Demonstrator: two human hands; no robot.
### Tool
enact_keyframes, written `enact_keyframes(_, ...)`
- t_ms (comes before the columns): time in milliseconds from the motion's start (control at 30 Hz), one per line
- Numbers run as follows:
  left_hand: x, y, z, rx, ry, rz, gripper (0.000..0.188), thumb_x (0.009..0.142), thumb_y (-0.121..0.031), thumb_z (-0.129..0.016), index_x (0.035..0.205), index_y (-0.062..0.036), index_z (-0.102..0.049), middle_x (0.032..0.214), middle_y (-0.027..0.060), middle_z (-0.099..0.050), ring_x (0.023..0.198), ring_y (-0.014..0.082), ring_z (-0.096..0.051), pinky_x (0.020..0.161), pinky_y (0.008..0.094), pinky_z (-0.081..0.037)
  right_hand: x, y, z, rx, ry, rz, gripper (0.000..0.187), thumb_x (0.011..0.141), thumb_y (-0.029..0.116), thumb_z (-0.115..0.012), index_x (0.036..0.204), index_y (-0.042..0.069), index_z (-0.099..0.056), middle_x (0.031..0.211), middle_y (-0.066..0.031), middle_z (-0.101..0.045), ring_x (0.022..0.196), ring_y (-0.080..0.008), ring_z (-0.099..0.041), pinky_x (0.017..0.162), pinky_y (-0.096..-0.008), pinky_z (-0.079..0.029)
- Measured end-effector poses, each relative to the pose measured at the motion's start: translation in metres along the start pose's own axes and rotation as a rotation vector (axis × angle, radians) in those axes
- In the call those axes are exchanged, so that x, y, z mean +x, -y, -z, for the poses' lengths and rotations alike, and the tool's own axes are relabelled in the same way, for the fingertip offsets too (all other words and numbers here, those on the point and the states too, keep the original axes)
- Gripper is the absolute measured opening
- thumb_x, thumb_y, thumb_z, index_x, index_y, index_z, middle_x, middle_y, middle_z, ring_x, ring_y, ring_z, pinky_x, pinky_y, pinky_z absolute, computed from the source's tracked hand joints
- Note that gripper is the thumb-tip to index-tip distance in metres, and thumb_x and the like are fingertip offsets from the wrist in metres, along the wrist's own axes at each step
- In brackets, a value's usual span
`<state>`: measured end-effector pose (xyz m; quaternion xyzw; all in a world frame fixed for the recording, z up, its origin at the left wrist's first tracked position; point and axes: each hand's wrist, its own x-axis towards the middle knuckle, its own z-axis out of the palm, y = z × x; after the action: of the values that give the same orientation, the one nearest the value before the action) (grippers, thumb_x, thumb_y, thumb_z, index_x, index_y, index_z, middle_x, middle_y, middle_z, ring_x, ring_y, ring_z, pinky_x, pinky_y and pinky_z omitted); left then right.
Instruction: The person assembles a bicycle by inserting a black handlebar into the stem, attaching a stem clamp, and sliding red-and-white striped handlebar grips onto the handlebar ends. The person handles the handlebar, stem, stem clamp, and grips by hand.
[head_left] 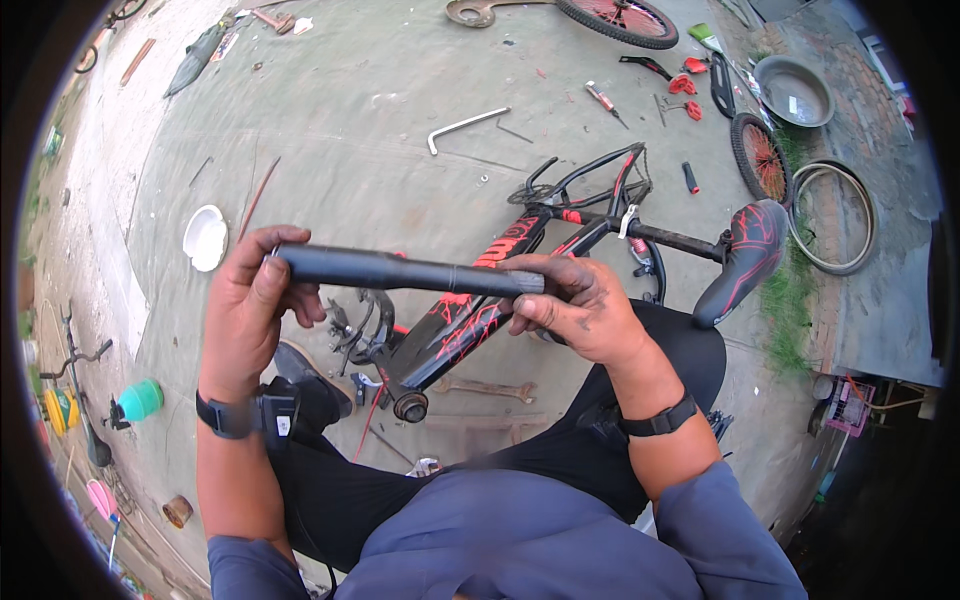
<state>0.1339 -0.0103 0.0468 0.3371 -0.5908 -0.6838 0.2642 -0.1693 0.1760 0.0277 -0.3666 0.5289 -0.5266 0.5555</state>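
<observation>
A black tube (400, 271) is held level in front of me, thicker toward its left end and narrower, with a scuffed grey tip, at its right. My left hand (246, 305) pinches the thick end between thumb and fingers. Around the narrow end, the fingers and thumb of my right hand (592, 308) are closed. Beneath the tube lies a black and red bicycle frame (457, 340) on the ground, partly hidden by it. A saddle (752, 252) on its seatpost (680, 241) extends from the frame to the right, close to my knee.
Beyond the frame lie a large hex key (468, 125), a small tube with a nozzle (602, 98) and a screwdriver (690, 178). A wrench (487, 389) rests between my legs. Wheels (760, 158), a tyre (862, 235) and a metal basin (795, 90) stand right; a white dish (206, 238) left.
</observation>
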Motion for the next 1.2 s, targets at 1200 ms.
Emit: enact_keyframes(1200,-0.13,-0.001,-0.077,-0.197,-0.192,0.103,0.042,0.093,-0.003,-0.077,0.123,-0.004,-0.047,0.123,0.0267,-0.068,0.111,0.0291,-0.071,0.091,0.0395,-0.062,-0.033,-0.028,-0.071,-0.24,0.363,0.078,0.045,0.086,0.018,-0.085,0.128,0.006,-0.072,0.101,-0.0113,-0.071,0.092,-0.0226,-0.068,0.081,-0.0342,-0.054)
